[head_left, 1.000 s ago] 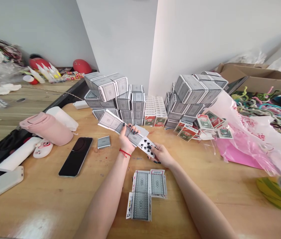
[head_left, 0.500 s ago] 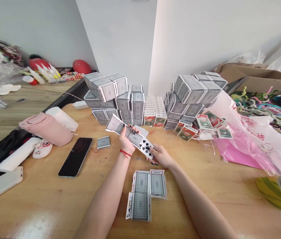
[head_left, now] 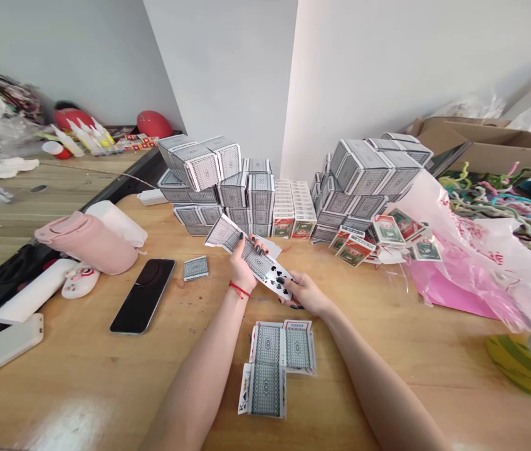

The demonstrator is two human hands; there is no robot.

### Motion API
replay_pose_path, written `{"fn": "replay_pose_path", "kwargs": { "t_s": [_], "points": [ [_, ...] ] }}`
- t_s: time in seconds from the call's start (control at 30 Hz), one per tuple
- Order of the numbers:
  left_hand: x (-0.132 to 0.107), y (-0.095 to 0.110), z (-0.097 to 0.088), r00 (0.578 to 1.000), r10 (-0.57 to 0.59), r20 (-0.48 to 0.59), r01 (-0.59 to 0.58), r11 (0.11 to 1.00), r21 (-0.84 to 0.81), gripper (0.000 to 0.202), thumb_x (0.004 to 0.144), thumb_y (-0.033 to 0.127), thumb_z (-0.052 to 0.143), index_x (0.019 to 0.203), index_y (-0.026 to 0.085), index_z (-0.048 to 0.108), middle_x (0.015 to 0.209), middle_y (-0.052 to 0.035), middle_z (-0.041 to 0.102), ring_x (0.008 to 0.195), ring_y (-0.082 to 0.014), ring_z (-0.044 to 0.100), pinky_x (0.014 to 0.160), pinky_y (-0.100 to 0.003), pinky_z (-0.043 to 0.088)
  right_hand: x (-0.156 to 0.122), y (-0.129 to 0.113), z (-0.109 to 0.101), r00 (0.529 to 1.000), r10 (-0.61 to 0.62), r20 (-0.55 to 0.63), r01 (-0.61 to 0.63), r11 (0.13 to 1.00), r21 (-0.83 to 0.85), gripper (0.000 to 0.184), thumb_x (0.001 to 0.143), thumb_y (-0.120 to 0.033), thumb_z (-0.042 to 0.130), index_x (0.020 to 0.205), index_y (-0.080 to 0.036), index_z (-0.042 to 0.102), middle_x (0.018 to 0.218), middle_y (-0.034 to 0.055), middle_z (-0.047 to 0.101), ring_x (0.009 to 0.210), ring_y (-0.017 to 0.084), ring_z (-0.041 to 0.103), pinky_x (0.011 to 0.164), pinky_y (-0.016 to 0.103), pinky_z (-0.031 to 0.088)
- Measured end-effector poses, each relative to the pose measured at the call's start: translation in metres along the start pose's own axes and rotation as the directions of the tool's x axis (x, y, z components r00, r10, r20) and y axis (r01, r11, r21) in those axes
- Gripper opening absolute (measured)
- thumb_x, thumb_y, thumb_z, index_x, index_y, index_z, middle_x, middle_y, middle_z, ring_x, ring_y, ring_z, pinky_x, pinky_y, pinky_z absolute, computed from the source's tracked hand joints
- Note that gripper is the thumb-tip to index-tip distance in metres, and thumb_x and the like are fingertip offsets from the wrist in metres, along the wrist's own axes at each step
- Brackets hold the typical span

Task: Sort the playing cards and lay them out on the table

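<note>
We have our left grip point(head_left: 244, 266) closed around a slanting row of cards point(head_left: 222, 229), backs up, while our right grip point(head_left: 310, 293) pinches a face-up spade card point(head_left: 275, 274) at its lower end. Nearer to us, below both grips, face-down cards point(head_left: 268, 388) lie on the desk point(head_left: 105, 376); a small deck point(head_left: 196, 267) and a phone point(head_left: 143, 295) rest left of the left grip.
</note>
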State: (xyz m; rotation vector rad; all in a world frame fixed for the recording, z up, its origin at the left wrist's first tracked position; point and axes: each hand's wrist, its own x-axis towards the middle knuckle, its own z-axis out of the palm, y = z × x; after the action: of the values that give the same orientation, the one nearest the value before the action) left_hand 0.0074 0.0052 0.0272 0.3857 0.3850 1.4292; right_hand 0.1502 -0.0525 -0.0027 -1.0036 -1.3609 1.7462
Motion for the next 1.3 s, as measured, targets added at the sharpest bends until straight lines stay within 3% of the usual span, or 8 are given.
{"fn": "replay_pose_path", "kwargs": {
  "t_s": [0.33,0.6,0.93,1.3],
  "points": [
    [-0.0026,-0.0035,0.0045,1.0,-0.026,0.012,0.026,1.0,0.014,0.02,0.078,0.034,0.049,0.069,0.017,0.043,0.057,0.0017,0.036,0.051,-0.0089,0.039,0.054,-0.023,0.035,-0.001,-0.0022,0.0028,0.999,-0.021,-0.049,0.019,0.999,-0.043,0.036,0.08,-0.053,0.046,0.072,-0.018,0.045,0.052,-0.0036,0.055,0.032,0.004,0.036,0.032,0.018,0.022],
    [-0.0042,-0.004,0.0055,0.999,0.019,0.035,-0.021,0.999,0.04,0.021,0.077,0.036,0.05,0.07,0.017,0.044,0.057,0.0016,0.036,0.052,-0.0094,0.041,0.056,-0.024,0.037,-0.0006,-0.0008,0.0018,0.998,-0.027,-0.058,0.025,0.999,-0.042,0.036,0.08,-0.052,0.046,0.072,-0.018,0.045,0.049,-0.0044,0.054,0.032,0.004,0.034,0.033,0.018,0.022],
    [-0.0038,-0.0035,0.0057,0.999,-0.042,-0.021,0.042,0.999,0.014,0.022,0.077,0.037,0.049,0.068,0.017,0.044,0.057,0.0015,0.036,0.05,-0.0094,0.04,0.054,-0.024,0.037,0.0009,-0.0001,0.0002,0.998,0.004,-0.061,-0.007,0.999,-0.051,0.038,0.077,-0.056,0.048,0.073,-0.019,0.045,0.051,-0.0036,0.055,0.033,0.005,0.035,0.033,0.019,0.022],
    [-0.0056,-0.0088,0.009,0.999,0.012,-0.034,-0.008,0.995,0.1,0.023,0.077,0.037,0.052,0.07,0.017,0.044,0.056,0.0021,0.039,0.051,-0.0088,0.042,0.057,-0.024,0.038,-0.0014,-0.0055,0.0024,0.999,-0.015,-0.041,0.014,1.0,-0.025,0.036,0.081,-0.051,0.045,0.069,-0.017,0.047,0.042,-0.006,0.048,0.03,0.004,0.032,0.032,0.018,0.02]
  ]
}}
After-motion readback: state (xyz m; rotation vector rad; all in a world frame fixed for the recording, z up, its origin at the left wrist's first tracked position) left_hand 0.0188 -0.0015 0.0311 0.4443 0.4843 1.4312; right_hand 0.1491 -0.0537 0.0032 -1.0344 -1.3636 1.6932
